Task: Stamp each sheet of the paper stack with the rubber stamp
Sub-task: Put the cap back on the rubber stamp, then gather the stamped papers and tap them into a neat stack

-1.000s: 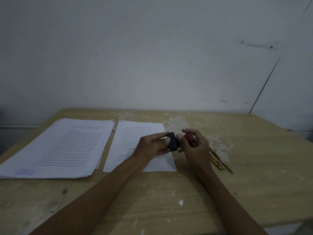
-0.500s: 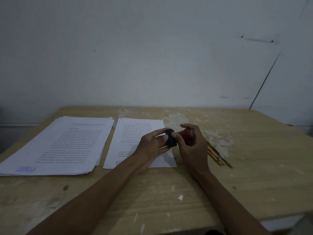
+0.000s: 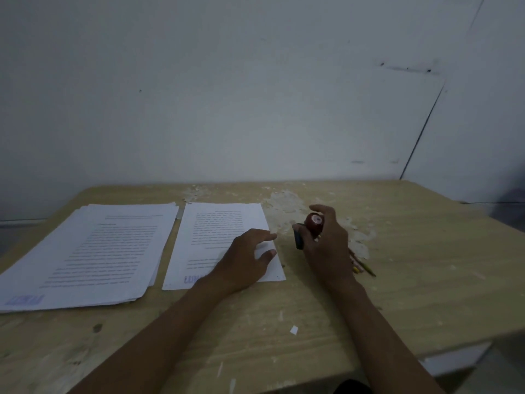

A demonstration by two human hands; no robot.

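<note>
A stack of printed sheets (image 3: 93,251) lies at the left of the table, its top sheet carrying a blue stamp mark at the near left corner. A single sheet (image 3: 218,228) lies beside it, with a blue mark near its lower left. My left hand (image 3: 247,260) rests on that sheet's lower right part, fingers spread and relaxed. My right hand (image 3: 326,243) grips the rubber stamp (image 3: 311,227), which has a red round knob and a dark base, just right of the sheet and above the table.
Several pencils (image 3: 362,265) lie on the wooden table (image 3: 426,265) just beyond my right hand. The tabletop is worn with peeled patches near the back and small paper scraps at the front. A white wall stands behind.
My left hand let go of the stamp's dark base and moved down onto the single sheet. The right hand keeps the stamp and has shifted slightly right.
</note>
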